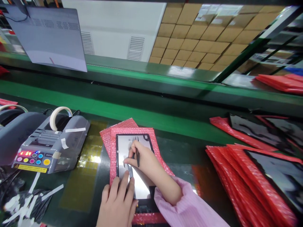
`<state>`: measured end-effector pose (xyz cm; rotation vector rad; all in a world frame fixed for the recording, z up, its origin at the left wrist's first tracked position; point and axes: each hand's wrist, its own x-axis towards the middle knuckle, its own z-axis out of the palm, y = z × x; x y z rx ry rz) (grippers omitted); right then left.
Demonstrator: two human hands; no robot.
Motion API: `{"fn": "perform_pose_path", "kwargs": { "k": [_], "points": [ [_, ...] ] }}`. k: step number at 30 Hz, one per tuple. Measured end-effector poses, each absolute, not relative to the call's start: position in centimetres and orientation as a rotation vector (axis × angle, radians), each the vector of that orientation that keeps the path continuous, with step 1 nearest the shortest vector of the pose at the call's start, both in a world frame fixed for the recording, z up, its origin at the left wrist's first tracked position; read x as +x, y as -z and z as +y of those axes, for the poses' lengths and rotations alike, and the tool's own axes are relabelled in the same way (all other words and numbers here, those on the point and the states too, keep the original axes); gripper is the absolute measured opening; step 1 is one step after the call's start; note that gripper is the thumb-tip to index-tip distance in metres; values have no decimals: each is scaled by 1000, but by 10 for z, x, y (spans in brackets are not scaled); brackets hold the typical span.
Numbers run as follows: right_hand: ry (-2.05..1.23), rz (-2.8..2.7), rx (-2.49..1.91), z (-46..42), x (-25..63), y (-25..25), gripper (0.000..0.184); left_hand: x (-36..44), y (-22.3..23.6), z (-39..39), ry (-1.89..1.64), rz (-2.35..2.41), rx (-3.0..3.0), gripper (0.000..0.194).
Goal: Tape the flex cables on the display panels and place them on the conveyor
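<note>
In front of me a flat display panel [144, 181] with a shiny silver back and black border lies on red bubble wrap [155, 138]. My right hand [142, 154] is over its middle, closed round black tweezers [138, 157] whose tips point away from me. Its thumb and forefinger are at the upper end of a pale strip [129, 168] on the panel. My left hand [118, 201] rests at the panel's lower left, fingers stretched out, the fingertips touching the strip's lower end. Whether the right fingers also pinch the strip is unclear.
To the left stands a grey tape dispenser [52, 142] with a white tape roll [58, 118]; cut tape pieces [23, 205] lie below it. Red bubble bags [227, 176] with more panels are stacked at right. A monitor [52, 41] hangs at the back left.
</note>
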<state>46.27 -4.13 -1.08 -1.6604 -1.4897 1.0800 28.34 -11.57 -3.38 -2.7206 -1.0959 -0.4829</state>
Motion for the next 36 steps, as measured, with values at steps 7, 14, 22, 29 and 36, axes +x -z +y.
{"fn": "perform_pose_path", "kwargs": {
  "k": [7, 14, 22, 29, 36],
  "points": [
    [-659, -1222, -1972, -26, 497, -11, 22, 274, 20, -98, 646, -1122, -2864, 29],
    [-715, -995, -2096, -73, 546, 2, 41, 286, 46, -94, 1105, -1767, -2863, 46],
    [-940, -919, -2047, -69, 532, 19, 47, 311, 106, -111, 1698, -2100, -2896, 49],
    [-1003, -1064, -1909, -17, 545, -3, 47, 347, 121, -78, 2257, -1904, -2859, 69],
    [-971, -1484, -1887, 131, 611, -68, 52, 403, 109, -1, 2388, -2063, -2719, 71]
  ]
}}
